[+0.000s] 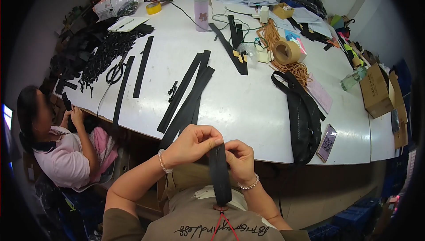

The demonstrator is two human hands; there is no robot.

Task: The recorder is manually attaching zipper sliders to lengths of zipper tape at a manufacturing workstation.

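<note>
— What do the hands hold?
— Left hand (192, 143) and right hand (241, 159) — both closed, pinching the top of a black strap (220, 174) that hangs over the lap, just before the white table (248, 104) edge.

Matt black strap (219, 172); glossy white table (248, 104)

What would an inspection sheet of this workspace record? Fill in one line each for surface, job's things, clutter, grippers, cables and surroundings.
Surface: white table, crowded.
Job's things: black strap hanging down toward the lap; more loose straps on the table.
Clutter: scissors, pink bottle, tape roll, black bag, phone, cardboard box.
Grippers: left hand and right hand both pinch the strap's top.
Cables: dark cord across the far side.
Surroundings: seated person at left.
</note>
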